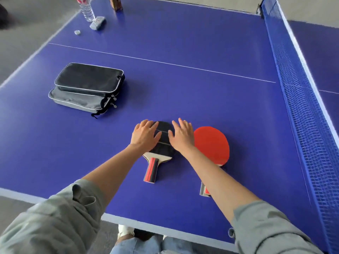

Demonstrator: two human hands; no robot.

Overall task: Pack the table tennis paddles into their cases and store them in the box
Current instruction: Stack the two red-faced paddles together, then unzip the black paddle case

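Observation:
A paddle with a black face (163,132) and a red-striped handle lies on the blue table (201,99) near its front edge. My left hand (145,135) and my right hand (182,135) both rest flat on the black face, fingers spread. A second paddle with a red face (212,143) lies just to the right, its handle partly hidden under my right forearm. Two zipped cases lie stacked at the left, a black case (88,78) on top of a grey case (73,101). No box is in view.
The net (300,99) runs along the right side. At the far left corner stand a plastic water bottle (87,10), a small grey object (98,23), a bottle cap (77,32) and a brown object (116,3).

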